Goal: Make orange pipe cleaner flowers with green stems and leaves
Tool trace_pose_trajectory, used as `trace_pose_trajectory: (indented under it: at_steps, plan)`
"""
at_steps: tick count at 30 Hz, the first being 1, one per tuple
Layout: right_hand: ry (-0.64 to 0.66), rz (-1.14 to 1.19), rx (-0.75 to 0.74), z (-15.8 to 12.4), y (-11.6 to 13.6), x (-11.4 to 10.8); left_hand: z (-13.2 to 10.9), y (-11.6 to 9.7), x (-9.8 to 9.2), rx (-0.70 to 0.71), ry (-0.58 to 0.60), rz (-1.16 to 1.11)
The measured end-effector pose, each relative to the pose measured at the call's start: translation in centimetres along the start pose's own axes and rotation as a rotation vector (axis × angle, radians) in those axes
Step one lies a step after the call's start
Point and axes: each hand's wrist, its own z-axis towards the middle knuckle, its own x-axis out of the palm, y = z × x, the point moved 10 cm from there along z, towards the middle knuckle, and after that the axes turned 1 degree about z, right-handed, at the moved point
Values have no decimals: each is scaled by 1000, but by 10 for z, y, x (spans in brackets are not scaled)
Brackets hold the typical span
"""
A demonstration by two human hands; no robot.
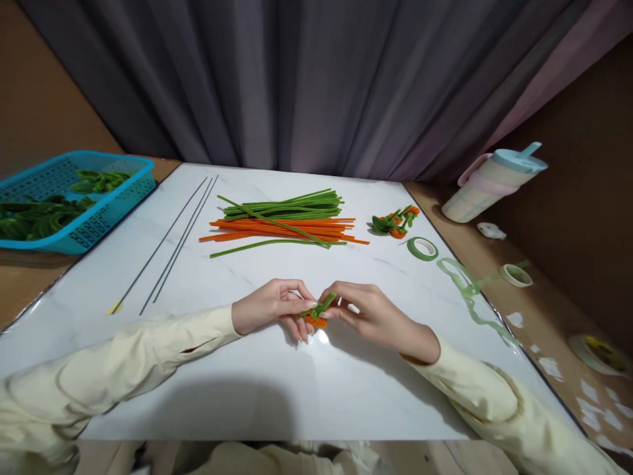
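Near the front middle of the white board, my left hand (279, 307) holds a small orange and green pipe-cleaner piece (316, 320) between thumb and fingers. My right hand (368, 313) pinches the green part of the same piece from the right. Beyond the hands lies a bundle of green pipe cleaners (291, 206), with orange pipe cleaners (287, 229) just in front of it. Finished-looking orange and green pieces (395, 222) sit in a small pile at the right, close to a roll of green tape (422, 249).
At the left stands a blue basket (106, 211) with green leaf shapes in it. Thin dark wires (182, 244) lie beside it on the board (237, 402). A tumbler (489, 181), loose green tape (467, 284), another tape roll (515, 275) and paper scraps (550, 368) are at the right.
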Motion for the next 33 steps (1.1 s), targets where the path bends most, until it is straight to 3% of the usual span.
trace_pose_trajectory:
  at_steps: [8, 16, 20, 27, 33]
  plan:
    - [-143, -16, -135, -6, 4, 0, -1, 0, 0, -21, -70, -13]
    - [-248, -53, -226, -14, 7, -6, -3, 18, 7, -117, -73, -446]
    - [-247, -131, -266, -15, 12, -4, -3, 29, 16, -207, -37, -657]
    - [-234, 7, -242, -12, 13, -7, -4, 35, 24, -268, 18, -669]
    - [-199, 148, -173, -8, 7, -5, -7, 37, 43, -304, 208, -633]
